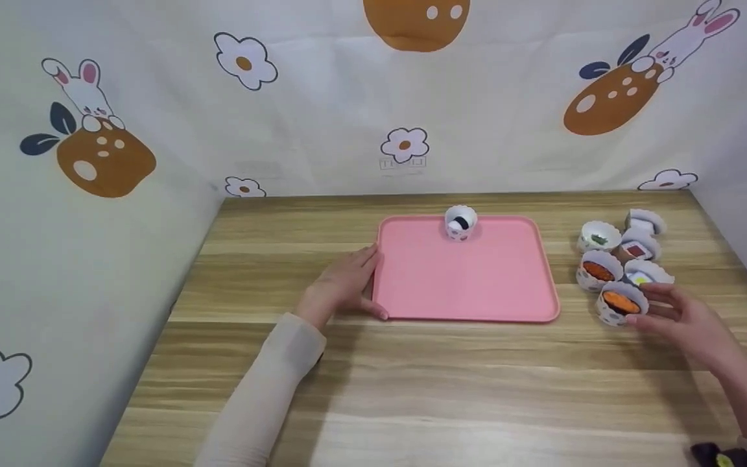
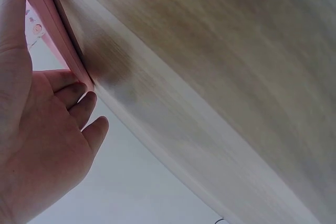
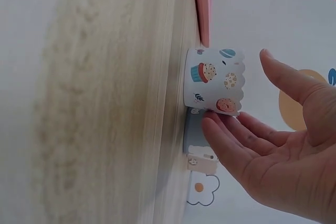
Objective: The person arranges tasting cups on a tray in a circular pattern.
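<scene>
My left hand [image 1: 347,282] rests along the left side of a pink tray [image 1: 464,279], its thumb at the near left corner. In the left wrist view, the fingers [image 2: 79,95] touch the tray's rim [image 2: 58,30]. Beside the nearest paper baking cup [image 1: 612,314] is my right hand [image 1: 688,321]. That cup holds a piece of toy-like sushi with an orange topping [image 1: 621,302]. From the right wrist, the cup [image 3: 215,80] shows cupcake prints, with fingertips right at its side and the thumb apart from it. Another cup [image 1: 460,230], with a black-and-white piece inside, stands at the tray's far edge.
Several more paper cups cluster right of the tray, one with a red-orange topping [image 1: 599,271], one with green bits [image 1: 599,240]. Two cups [image 1: 644,224] lean or lie tilted behind. Printed cloth walls [image 1: 321,130] border the wooden table [image 1: 438,389].
</scene>
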Tool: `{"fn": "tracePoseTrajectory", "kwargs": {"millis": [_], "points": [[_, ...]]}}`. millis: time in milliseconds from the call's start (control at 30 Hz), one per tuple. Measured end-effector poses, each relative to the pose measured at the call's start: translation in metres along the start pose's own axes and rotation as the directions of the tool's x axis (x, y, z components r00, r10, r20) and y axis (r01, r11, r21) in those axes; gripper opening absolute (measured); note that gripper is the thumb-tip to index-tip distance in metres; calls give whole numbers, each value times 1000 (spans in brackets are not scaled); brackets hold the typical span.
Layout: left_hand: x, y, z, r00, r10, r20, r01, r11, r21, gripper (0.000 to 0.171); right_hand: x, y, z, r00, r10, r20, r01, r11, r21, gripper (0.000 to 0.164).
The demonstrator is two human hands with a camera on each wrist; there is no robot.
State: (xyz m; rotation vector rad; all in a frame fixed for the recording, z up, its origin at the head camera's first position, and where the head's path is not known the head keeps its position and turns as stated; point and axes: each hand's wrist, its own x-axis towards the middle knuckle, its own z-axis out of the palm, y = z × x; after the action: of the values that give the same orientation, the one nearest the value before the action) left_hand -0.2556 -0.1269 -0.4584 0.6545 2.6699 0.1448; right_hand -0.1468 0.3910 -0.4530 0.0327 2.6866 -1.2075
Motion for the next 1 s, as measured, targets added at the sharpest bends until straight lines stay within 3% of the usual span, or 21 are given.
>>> {"fn": "tracePoseTrajectory", "kwargs": {"millis": [367, 767, 1000], "points": [[3, 0, -2, 999, 13, 29, -15, 999, 52, 127, 8, -10, 9, 1000, -21, 8, 21, 998, -53, 81], [1, 1, -2, 1000, 5, 29, -5, 1000, 13, 127, 15, -17, 10, 999, 11, 37, -7, 991, -130, 86], [1, 0, -1, 1000, 2, 22, -2, 1000, 13, 128, 15, -19, 13, 1000, -10, 9, 11, 988, -157, 80]]}}
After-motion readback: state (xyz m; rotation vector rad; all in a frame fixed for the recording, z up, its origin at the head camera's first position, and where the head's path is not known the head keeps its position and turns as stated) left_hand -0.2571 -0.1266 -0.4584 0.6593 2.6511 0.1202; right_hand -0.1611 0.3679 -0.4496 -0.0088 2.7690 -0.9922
